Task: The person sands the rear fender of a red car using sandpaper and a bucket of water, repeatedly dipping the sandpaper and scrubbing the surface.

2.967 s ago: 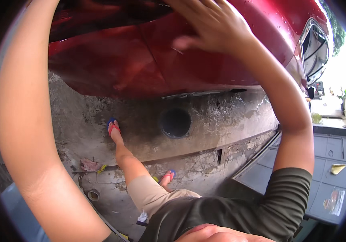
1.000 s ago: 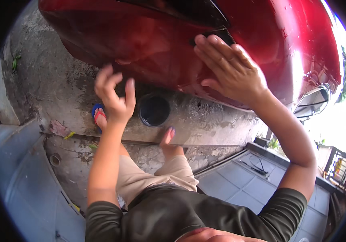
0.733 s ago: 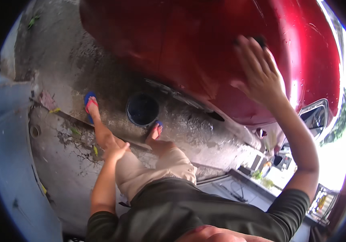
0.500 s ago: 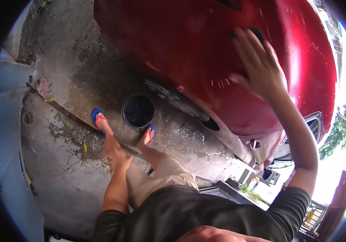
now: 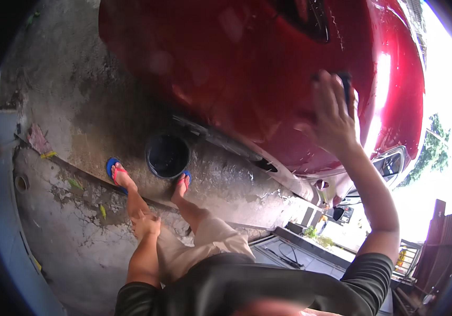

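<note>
A dark sponge-like pad is under my right hand, pressed to the red body panel of a car. The hand's fingers lie over the pad and hide most of it; motion blurs them a little. White streaks, perhaps water or suds, mark the paint nearby. Down at the left, my left hand rests on my bent knee with fingers spread and nothing in it. Between my feet stands a black bucket holding dark liquid.
Wet concrete spreads under the car, with a raised ledge crossing near my sandals. A blue-grey wall stands at the left, beside a short pipe end. Behind me at the right lies a grey panel.
My right hand and the pad have moved down the red panel, toward me. The whole view has shifted, bringing more of the car into sight. My left hand stays on the knee.
</note>
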Action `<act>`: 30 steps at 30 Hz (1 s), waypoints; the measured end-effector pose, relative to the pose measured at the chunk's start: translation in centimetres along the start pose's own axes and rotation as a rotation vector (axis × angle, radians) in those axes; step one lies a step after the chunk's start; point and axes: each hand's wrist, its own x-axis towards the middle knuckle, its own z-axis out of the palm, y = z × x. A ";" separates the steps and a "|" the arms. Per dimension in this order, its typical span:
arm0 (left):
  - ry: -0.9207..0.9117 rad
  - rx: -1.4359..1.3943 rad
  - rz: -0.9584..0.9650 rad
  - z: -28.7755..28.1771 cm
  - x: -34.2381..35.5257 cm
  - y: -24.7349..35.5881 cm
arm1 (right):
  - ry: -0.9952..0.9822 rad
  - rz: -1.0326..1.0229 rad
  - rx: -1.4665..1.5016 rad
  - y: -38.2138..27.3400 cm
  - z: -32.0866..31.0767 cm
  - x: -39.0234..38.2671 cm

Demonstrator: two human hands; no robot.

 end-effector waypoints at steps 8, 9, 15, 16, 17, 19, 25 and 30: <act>0.042 0.031 -0.015 -1.3 0.5 -0.6 | -0.009 0.019 -0.151 -3.6 -0.8 3.7; 0.049 0.034 -0.016 -1.3 0.3 0.0 | 0.033 0.032 -0.147 -3.1 -0.7 2.8; 0.065 0.048 -0.025 0.1 -0.5 0.4 | 0.001 -0.126 -0.141 -4.9 -3.1 11.2; 0.082 0.032 -0.036 -0.1 -0.4 -0.1 | -0.029 -0.091 -0.097 -3.9 -2.7 8.6; 0.097 0.019 -0.045 -0.4 -0.3 -0.1 | -0.015 -0.096 -0.096 -2.6 -1.8 4.9; 0.090 0.021 -0.046 -0.6 -0.4 0.5 | 0.002 -0.112 -0.235 -0.3 -1.2 0.5; 0.084 0.044 -0.050 4.3 0.4 -0.6 | -0.049 -0.150 -0.186 -2.8 -3.6 9.5; 0.207 0.052 -0.054 2.8 0.4 1.5 | -0.041 -0.082 -0.166 2.6 -0.7 -2.5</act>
